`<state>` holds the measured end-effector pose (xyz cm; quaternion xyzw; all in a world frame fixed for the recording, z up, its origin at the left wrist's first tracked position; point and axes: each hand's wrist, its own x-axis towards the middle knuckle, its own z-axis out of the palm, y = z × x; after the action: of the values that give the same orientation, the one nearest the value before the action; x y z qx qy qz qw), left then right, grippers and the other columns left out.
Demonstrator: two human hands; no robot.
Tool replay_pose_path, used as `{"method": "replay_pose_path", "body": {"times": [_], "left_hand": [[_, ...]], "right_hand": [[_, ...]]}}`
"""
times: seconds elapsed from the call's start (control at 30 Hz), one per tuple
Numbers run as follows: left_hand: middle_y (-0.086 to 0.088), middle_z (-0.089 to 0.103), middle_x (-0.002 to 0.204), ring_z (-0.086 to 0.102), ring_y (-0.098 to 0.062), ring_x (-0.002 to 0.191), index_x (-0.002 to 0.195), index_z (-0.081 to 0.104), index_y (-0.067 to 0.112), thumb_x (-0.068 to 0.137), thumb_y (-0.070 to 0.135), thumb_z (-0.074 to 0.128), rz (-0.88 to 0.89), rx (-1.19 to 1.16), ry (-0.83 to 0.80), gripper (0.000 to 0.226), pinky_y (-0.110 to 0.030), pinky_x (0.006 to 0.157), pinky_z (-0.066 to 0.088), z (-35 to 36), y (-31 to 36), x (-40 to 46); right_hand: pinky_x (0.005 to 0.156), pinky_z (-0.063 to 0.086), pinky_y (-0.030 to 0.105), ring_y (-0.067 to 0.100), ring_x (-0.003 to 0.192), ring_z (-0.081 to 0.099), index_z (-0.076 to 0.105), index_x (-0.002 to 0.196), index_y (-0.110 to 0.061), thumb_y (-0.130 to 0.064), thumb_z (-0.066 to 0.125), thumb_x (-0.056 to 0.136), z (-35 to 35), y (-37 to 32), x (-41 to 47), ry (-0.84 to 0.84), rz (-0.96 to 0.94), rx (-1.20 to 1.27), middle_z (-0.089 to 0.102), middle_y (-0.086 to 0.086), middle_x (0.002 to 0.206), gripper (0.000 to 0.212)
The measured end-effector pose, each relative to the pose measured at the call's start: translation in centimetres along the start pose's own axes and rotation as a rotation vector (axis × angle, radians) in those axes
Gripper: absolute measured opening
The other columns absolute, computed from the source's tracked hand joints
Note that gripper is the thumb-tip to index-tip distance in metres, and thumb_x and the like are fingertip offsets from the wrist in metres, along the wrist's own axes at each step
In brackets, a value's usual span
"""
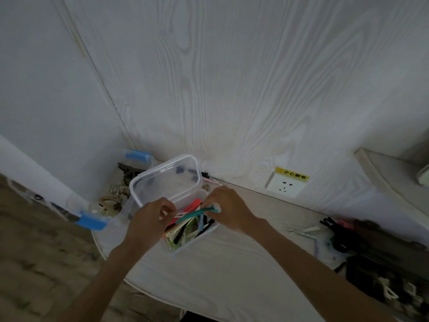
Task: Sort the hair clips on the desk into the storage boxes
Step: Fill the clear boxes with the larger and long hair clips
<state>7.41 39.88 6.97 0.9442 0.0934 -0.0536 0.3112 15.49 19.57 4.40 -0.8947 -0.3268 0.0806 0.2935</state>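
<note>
Over the box (185, 238), which sits near the desk's (232, 275) back edge, both hands hold a teal clip (197, 213). The left hand (151, 219) pinches its near-left end, the right hand (228, 209) its far-right end. Its long axis runs left to right, slightly tilted, roughly across the clips already inside. The lid (166, 180) stands open behind.

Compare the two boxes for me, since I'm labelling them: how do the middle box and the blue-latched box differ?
The middle box holds slim, colourful clips; the blue-latched box holds chunkier dark and beige clips. The middle box's clear lid stands open behind it; no lid shows on the blue-latched box. Both hands work at the middle box; the blue-latched box stands untouched. Both are clear plastic.
</note>
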Motion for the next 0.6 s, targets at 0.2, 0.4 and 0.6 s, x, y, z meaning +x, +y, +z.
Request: {"method": "replay_pose_path", "body": {"times": [0.2, 0.4, 0.6], "left_hand": [[0.011, 0.066, 0.088, 0.064, -0.009, 0.090, 0.078, 0.052, 0.040, 0.090, 0.020, 0.057, -0.067, 0.000, -0.075, 0.023, -0.032, 0.085, 0.053, 1.0, -1.6, -0.6], [0.007, 0.069, 0.097, 0.062, -0.005, 0.082, 0.101, 0.062, 0.020, 0.096, 0.030, 0.047, 0.135, 0.102, 0.003, 0.019, -0.017, 0.075, 0.045, 2.5, 3.7, 2.0], [0.012, 0.055, 0.131, 0.052, -0.009, 0.119, 0.125, 0.053, 0.030, 0.094, 0.019, 0.045, 0.479, 0.160, -0.294, 0.034, -0.029, 0.099, 0.043, 11.2, 13.2, 4.2]], "right_hand": [[0.092, 0.036, 0.024, 0.010, 0.102, 0.053, 0.067, 0.109, -0.027, -0.029, 0.064, 0.085, -0.2, 1.4, -2.1, 0.054, 0.040, 0.008, 0.068, -0.006, 0.108, 0.025], [0.083, 0.043, 0.021, 0.004, 0.089, 0.059, 0.066, 0.092, -0.037, -0.016, 0.057, 0.089, -5.3, 7.7, -10.7, 0.116, 0.383, 0.044, 0.066, -0.014, 0.093, 0.023], [0.096, 0.037, 0.018, 0.010, 0.118, 0.051, 0.063, 0.112, -0.022, -0.002, 0.056, 0.084, -10.2, 13.0, -18.2, -0.237, 0.619, -0.103, 0.056, -0.009, 0.120, 0.035]]}}
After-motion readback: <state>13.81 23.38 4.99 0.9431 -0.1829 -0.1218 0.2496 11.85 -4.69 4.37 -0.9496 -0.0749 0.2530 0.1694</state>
